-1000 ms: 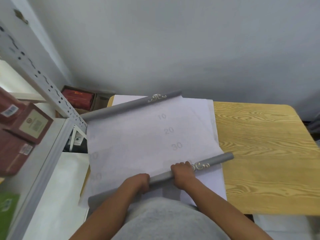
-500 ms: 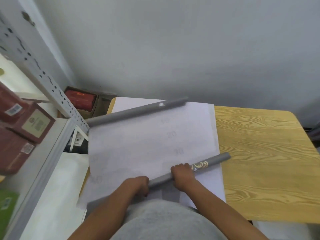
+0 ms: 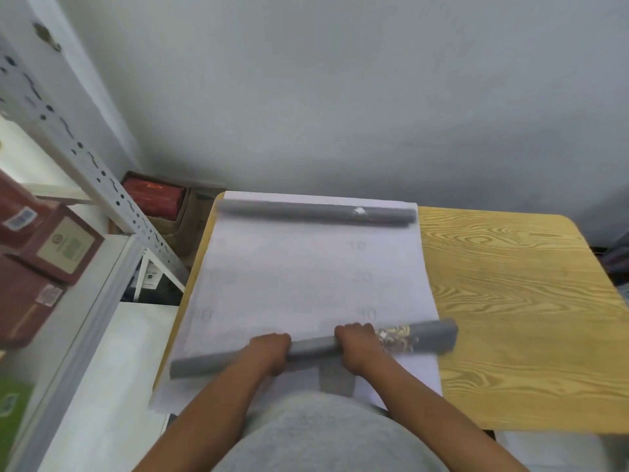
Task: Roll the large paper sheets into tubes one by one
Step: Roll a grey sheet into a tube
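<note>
both hands, left hand [image 3: 269, 349] and right hand [image 3: 357, 345], curled around near grey roll [image 3: 313, 345]

Grey wall [image 3: 340, 97], wooden table [image 3: 510, 301]

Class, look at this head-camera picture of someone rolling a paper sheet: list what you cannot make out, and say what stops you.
- Fingertips of the left hand and right hand: curled over the near grey roll, out of sight.
- Numbers printed on the paper sheet: faint and blurred, those on the left unreadable.
- Pattern on the far grey roll: smeared by motion blur.
- Labels on the red boxes: too small.
- Near table edge: hidden by the person's body.
</note>
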